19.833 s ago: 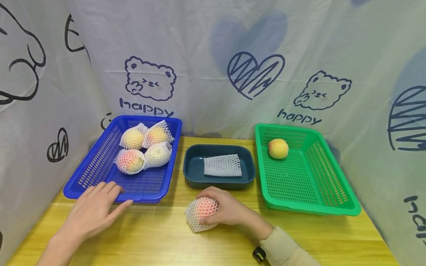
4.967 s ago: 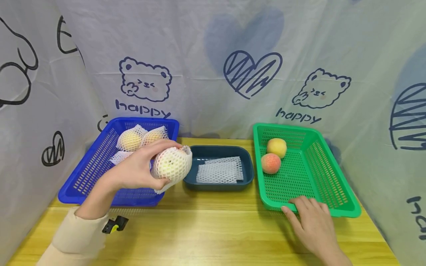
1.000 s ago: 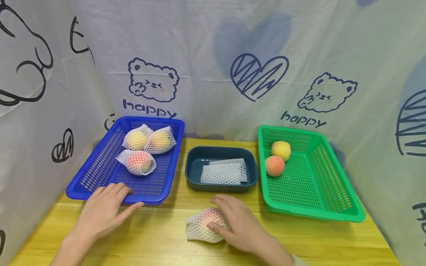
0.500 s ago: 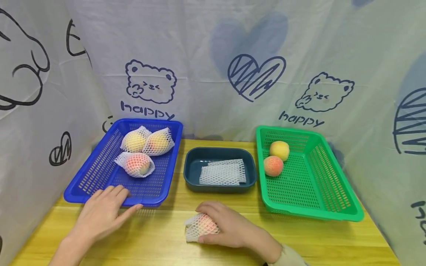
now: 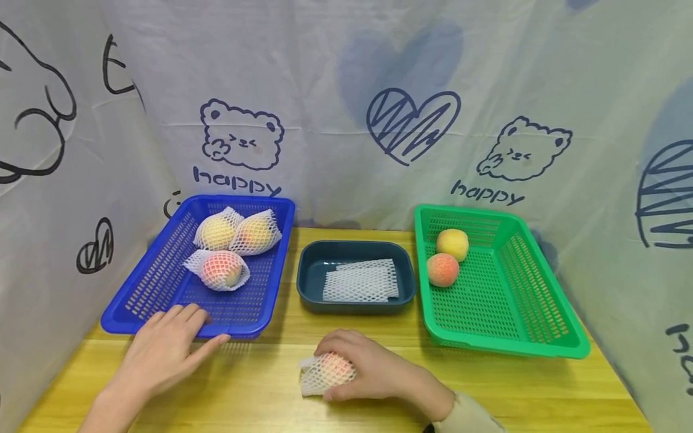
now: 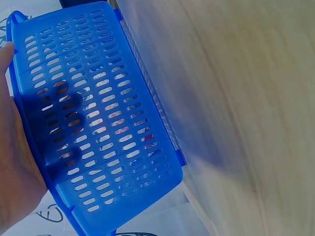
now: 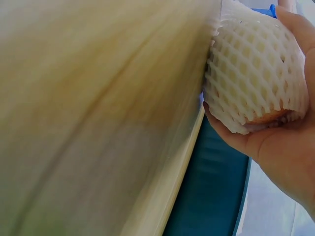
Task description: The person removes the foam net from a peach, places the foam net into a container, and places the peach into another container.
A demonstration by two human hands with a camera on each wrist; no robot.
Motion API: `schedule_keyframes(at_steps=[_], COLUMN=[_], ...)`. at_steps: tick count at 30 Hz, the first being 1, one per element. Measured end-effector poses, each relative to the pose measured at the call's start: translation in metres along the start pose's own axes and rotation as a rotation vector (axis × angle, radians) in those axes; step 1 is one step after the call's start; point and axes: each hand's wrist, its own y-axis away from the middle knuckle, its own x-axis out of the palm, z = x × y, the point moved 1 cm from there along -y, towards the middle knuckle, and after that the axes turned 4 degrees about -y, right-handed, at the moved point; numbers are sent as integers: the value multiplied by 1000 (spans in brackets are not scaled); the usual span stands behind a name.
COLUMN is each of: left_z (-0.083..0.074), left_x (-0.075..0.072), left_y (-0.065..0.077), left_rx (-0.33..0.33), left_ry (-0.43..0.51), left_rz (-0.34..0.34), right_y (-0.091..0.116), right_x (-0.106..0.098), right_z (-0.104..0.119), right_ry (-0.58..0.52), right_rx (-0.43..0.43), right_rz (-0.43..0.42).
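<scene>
My right hand [image 5: 370, 368] grips a peach in a white foam net [image 5: 328, 373] on the table, fingers over the far side and thumb on the near side. In the right wrist view, the foam net [image 7: 251, 69] covers most of the peach, with a bit of bare fruit showing at the net's edge near my palm. My left hand [image 5: 165, 350] rests on the front rim of the blue basket [image 5: 238, 330], fingers draped over it and thumb stretched out to the right. Inside that basket sit 3 netted peaches, one of them reddish [image 5: 221, 270].
A dark teal tray [image 5: 356, 308] behind the right hand holds flat, overlapping foam nets [image 5: 361, 281]. The green basket [image 5: 500, 346] on the right holds a yellow peach [image 5: 452, 244] and a red one [image 5: 443, 270]. A printed curtain [image 5: 325, 156] hangs behind.
Five seconds ago my left hand held a netted peach in the air and my right lay on the green basket. Over the last second, my right hand has moved left and closed round the peach.
</scene>
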Motion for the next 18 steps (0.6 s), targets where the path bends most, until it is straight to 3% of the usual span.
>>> schedule_keyframes(at_steps=[13, 18], left_z=[1, 1], left_x=[-1, -2], left_y=[0, 0], left_rx=[-4, -7], left_ry=[8, 25], left_rz=[15, 24], right_y=[0, 4], right_x=[-1, -4], right_z=[2, 5], right_ry=[-21, -42], right_rx=[37, 40], right_rz=[-9, -54])
